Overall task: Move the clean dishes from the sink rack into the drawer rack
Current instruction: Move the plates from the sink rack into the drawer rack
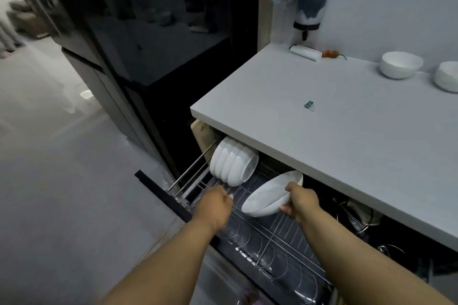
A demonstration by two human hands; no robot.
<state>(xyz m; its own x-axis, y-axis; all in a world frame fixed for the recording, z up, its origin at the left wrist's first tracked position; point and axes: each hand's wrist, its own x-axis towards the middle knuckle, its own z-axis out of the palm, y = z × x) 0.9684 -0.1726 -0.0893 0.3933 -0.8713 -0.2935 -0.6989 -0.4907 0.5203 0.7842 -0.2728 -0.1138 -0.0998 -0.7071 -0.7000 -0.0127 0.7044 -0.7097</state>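
The drawer rack (280, 242) is pulled out below the grey countertop, its wire dividers mostly bare. My right hand (301, 202) grips the rim of a white bowl (267, 195), held tilted over the rack's middle. Several white bowls (233, 162) lie nested on their sides at the rack's far left end. My left hand (215, 207) hovers over the rack's front rail, left of the held bowl, fingers curled with nothing seen in them. The sink rack is out of view.
Two white bowls (401, 64) (447, 76) stand on the grey countertop (334, 119) at the back right, with a small blue clip (308, 105) in the middle. A dark tall cabinet (148, 57) stands left of the drawer. Metal utensils (357, 218) lie under the counter on the right.
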